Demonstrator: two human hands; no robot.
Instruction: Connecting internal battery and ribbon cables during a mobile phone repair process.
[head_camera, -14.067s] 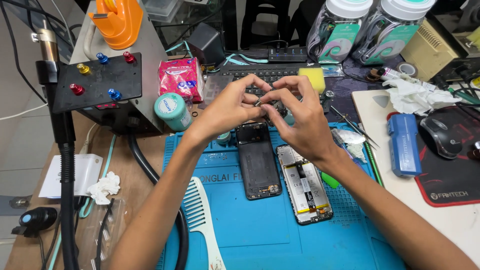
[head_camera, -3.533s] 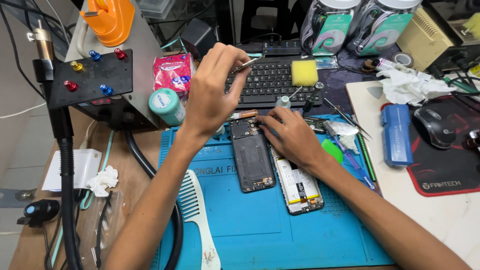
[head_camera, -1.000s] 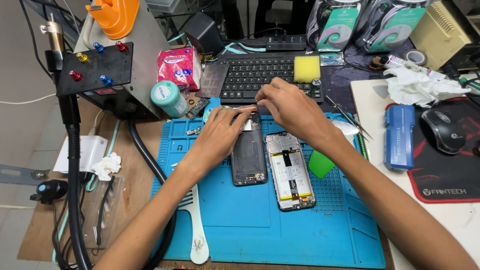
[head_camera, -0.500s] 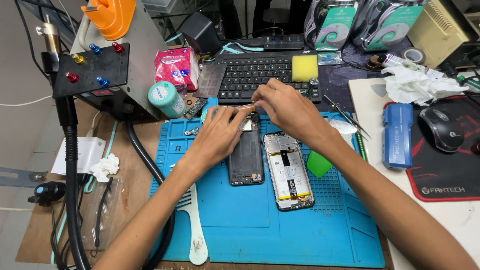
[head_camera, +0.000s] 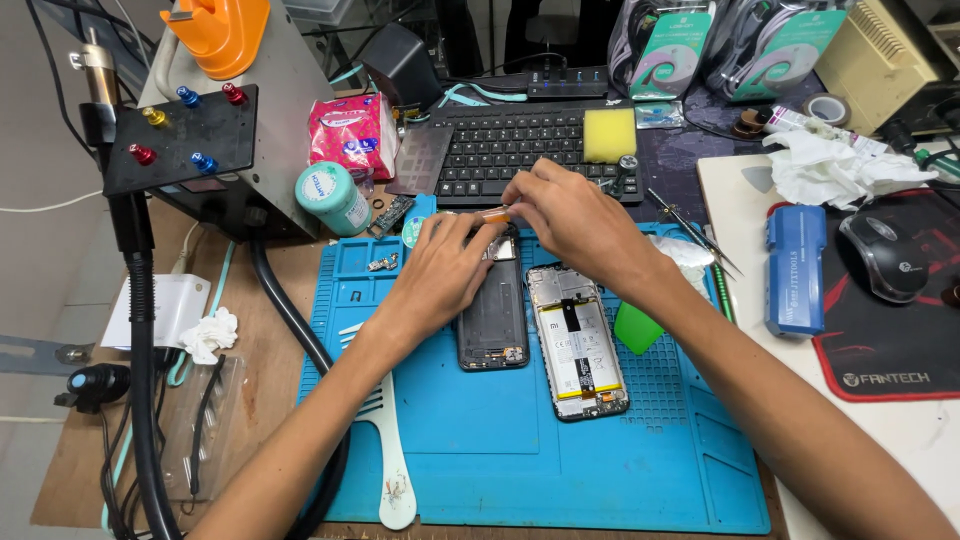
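On the blue mat (head_camera: 480, 450), both hands meet at the top of the dark phone frame (head_camera: 493, 325). The left hand (head_camera: 440, 275) presses it flat with fingers spread narrow, while the right hand (head_camera: 570, 215) pinches a small orange tool (head_camera: 497, 215). An opened phone (head_camera: 578, 340) lies just beside it.

Both hands (head_camera: 500, 240) lowered from mid-air onto dark phone frame (head_camera: 493, 320), orange strip (head_camera: 497, 214) now pinched between fingers (head_camera: 520, 195)

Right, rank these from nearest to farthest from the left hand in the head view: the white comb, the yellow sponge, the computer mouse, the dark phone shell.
From the left hand:
1. Dark phone shell, directly under and beside the hand on the blue mat.
2. White comb, below and to its left, on the mat's edge.
3. Yellow sponge, up and right, on the keyboard.
4. Computer mouse, far right on the dark pad.
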